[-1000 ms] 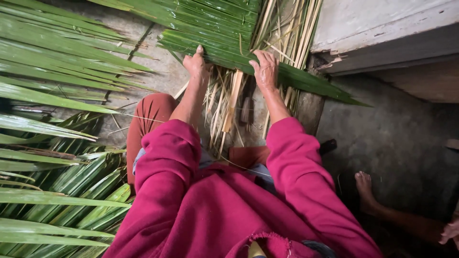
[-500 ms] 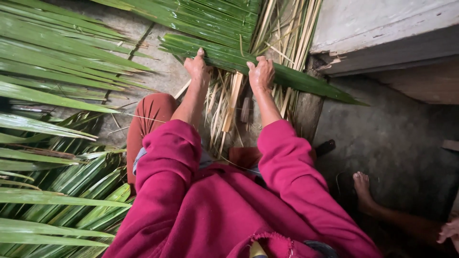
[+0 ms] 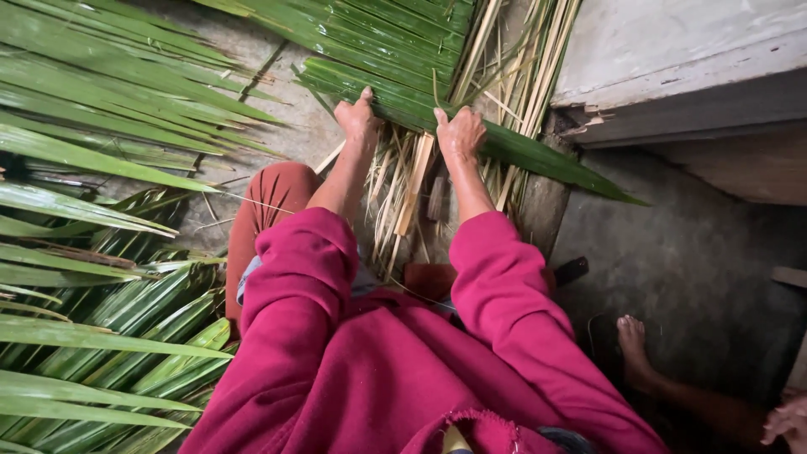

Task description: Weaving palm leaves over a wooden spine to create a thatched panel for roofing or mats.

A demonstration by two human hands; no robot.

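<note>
While the person sits on the ground, the left hand [image 3: 357, 120] and right hand [image 3: 459, 133] sit side by side, both curled tight on the near edge of the woven green palm leaves [image 3: 395, 50]. Dry yellow strips [image 3: 403, 193] lie under the wrists. 1 bare foot [image 3: 632, 345] of another person rests at the right.

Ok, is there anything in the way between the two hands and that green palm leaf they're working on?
Nothing visible. The left hand and the right hand both rest directly on the folded green palm leaf, fingers over its near edge. Dry pale strips lie below, between the forearms, not between hands and leaf.
</note>
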